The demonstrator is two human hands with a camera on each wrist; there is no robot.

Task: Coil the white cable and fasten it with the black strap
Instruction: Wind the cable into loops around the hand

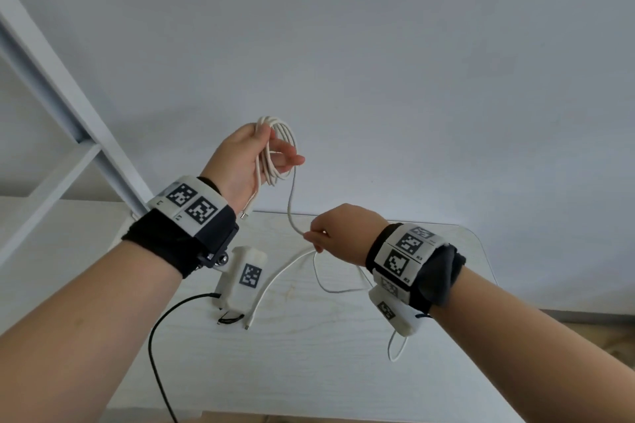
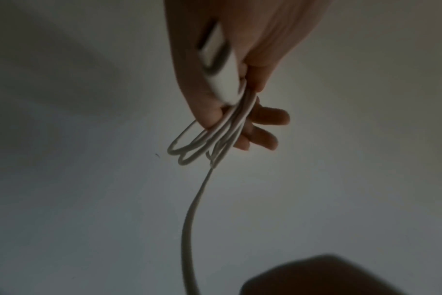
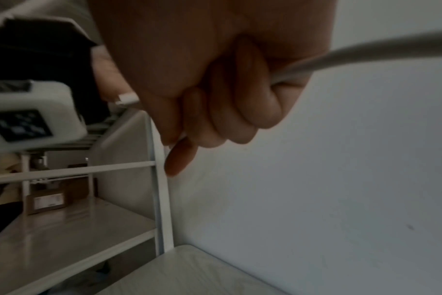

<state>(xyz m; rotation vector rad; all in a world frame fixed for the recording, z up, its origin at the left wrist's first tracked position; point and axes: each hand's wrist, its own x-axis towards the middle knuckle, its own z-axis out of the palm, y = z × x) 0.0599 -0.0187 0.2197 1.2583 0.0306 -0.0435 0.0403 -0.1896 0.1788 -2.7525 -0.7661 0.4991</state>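
Above the pale table [image 1: 343,336], item one: our left hand [image 1: 240,161], raised, thumb and fingers closed around several gathered loops of the white cable [image 1: 278,148]; one connector end [image 1: 244,215] hangs below the wrist
Item two: our right hand [image 1: 338,233], lower and to the right, fingers curled into a fist around the running length of the same cable, which passes through the fist and trails onto the table in loose bends; the far connector [image 1: 247,325] lies on the tabletop
Item three: the black strap [image 1: 229,319], a small dark band lying on the table just beside that far connector, untouched, partly under the left wrist camera
Step in hand, as we judge it: winding, with a fair share of cable still uncoiled
To do it well, we let the cable slide through the right fist rather than drag it, bring each new turn up to match the size of the loops already held, lay it flat beside them without twist, and keep the left grip firm so no loop slips out before we reach for the strap
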